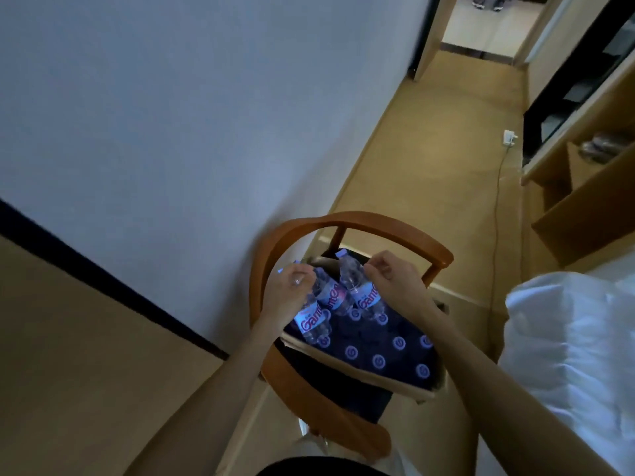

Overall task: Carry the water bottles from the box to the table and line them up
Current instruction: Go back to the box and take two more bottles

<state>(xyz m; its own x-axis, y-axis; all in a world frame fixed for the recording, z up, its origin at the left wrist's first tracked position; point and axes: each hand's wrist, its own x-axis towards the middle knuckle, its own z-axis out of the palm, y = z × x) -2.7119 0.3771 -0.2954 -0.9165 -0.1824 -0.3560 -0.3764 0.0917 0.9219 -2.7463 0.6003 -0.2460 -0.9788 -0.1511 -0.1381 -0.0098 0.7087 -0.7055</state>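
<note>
A: Water bottles, three of them, are lifted just above an open cardboard box (360,376). The left hand (288,293) is clenched around the near-left bottle (311,319), and seems to hold the middle bottle (330,293) too, though the grip there is hard to make out.

B: And the other hand?

A: The right hand (395,281) is closed on the right bottle (360,290), gripping near its upper part. All three bottles tilt, caps pointing away from the person, labels facing up.

B: Where does the box sit?

A: On the seat of a wooden chair (343,225) with a curved back rail. More bottle caps (378,360) fill the box in rows, seen from above. The chair stands beside a pale wall (171,115); a white bed (567,338) lies to the right, and a carpeted floor (429,149) runs beyond.
</note>
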